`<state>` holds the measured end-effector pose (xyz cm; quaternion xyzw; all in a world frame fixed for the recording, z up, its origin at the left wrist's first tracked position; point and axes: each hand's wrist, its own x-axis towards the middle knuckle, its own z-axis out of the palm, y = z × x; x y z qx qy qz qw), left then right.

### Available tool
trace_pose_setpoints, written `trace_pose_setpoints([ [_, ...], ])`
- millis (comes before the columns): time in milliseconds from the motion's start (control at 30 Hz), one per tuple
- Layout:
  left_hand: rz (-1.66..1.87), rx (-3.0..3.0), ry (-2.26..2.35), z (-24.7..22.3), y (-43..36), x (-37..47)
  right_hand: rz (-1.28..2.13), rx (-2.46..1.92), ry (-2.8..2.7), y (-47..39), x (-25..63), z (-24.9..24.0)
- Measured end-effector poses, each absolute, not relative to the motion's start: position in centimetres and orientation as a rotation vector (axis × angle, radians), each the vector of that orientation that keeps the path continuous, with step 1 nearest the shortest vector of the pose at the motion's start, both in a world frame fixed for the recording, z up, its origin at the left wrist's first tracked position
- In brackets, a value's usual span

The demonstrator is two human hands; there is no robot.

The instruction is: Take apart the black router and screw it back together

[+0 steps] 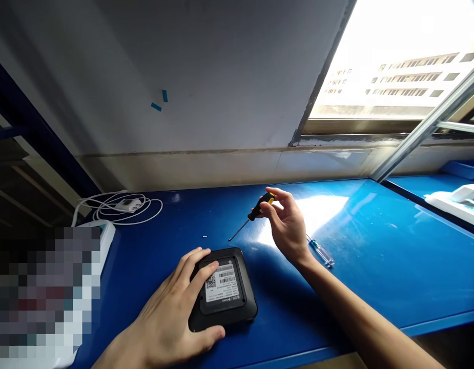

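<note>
My right hand [288, 223] is closed round the handle of a black-and-yellow screwdriver [262, 206]. Its thin shaft slants down to the left, and the tip is just above or at the blue tabletop, beyond a flat black device [244, 287]. That device lies label side up, with a white label [225, 282] carrying a QR code and barcodes. My left hand [179, 302] grips its left side, fingers over the far edge and top, thumb at the near edge. A tiny screw [204, 236] lies on the table left of the screwdriver tip.
A second screwdriver [322, 252] with a clear handle lies beyond my right wrist. White cable with an adapter [129, 205] is coiled at the back left. A white-edged object [106, 236], mostly pixelated, stands at left. The blue table [375, 256] meets a wall behind.
</note>
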<state>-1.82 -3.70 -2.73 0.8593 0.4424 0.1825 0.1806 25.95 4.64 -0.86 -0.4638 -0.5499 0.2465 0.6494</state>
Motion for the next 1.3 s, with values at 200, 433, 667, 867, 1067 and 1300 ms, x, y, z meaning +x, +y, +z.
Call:
trace_pose_setpoints([
  [200, 0.495, 2.488, 1.208, -3.3, -3.2, -2.4, 0.537, -1.091, -1.261, 4.7, 26.0, -0.9],
  [433, 0.529, 2.469, 1.263, -3.1, -3.5, -2.0, 0.613, -1.05, -1.197, 4.5, 26.1, -0.4],
  [667, 0.501, 2.458, 1.229, -2.8, -3.6, -2.0, 0.743, -1.023, -1.15, 4.2, 26.5, 0.0],
  [867, 0.488, 2.457, 1.218, -2.8, -3.4, -2.2, 0.736, -1.051, -1.163, 3.8, 26.7, 0.2],
  [1067, 0.442, 2.474, 1.159, -2.3, -2.5, -2.4, 0.735, -1.045, -1.168, 3.8, 26.9, -0.1],
  [1300, 0.369, 2.503, 1.106, -0.5, -1.6, 0.6, 0.737, -1.032, -1.188, 3.5, 26.8, 0.1],
])
